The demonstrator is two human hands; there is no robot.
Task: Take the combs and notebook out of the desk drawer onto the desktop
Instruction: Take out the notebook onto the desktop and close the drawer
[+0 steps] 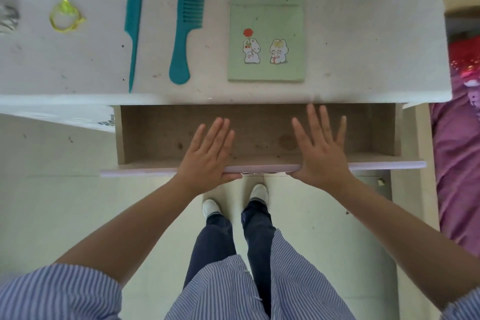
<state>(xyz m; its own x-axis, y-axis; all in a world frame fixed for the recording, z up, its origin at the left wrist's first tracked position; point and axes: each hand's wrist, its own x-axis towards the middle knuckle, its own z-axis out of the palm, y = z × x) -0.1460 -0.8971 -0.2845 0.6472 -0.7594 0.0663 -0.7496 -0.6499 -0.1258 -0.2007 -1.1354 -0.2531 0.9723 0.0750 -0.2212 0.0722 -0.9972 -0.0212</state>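
Your left hand and right hand lie flat, each grip spread open holding nothing, palms on the front edge of the pulled-out drawer, while 2 teal combs, the thin one and the wide one, plus the green notebook sit on the tabletop.

We see a pale, speckled desktop. A green notebook lies flat on it; left of the notebook lie a wide-toothed teal comb, a tail comb, then a yellow-green ring.
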